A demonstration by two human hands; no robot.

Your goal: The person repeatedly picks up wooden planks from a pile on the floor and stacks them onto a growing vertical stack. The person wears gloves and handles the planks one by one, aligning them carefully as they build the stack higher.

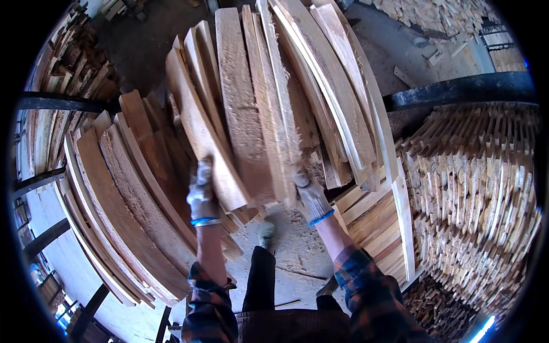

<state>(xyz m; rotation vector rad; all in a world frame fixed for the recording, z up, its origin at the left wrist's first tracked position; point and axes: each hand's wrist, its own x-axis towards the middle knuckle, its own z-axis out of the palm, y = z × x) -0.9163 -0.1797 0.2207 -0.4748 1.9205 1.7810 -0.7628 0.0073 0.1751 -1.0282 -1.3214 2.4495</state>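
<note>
Both my hands wear light knit work gloves with blue cuffs. My left hand (204, 192) grips the left side of several rough-sawn wooden boards (235, 97) near their close ends. On the right side of the same boards, my right hand (310, 195) holds the edge of a narrow, splintery one. The fingers of both hands are partly hidden and smeared. The near ends of the held boards are blurred too. More long boards (331, 80) lie close by on the right, and a row of boards (123, 211) leans at the left.
A tall stack of thin wood pieces (463, 211) stands at the right, with a dark metal beam (463, 91) behind it. Dark bars (46, 237) run along the left. Below my hands, my shoe (267, 234) rests on the dusty floor (300, 243), where a thin stick lies.
</note>
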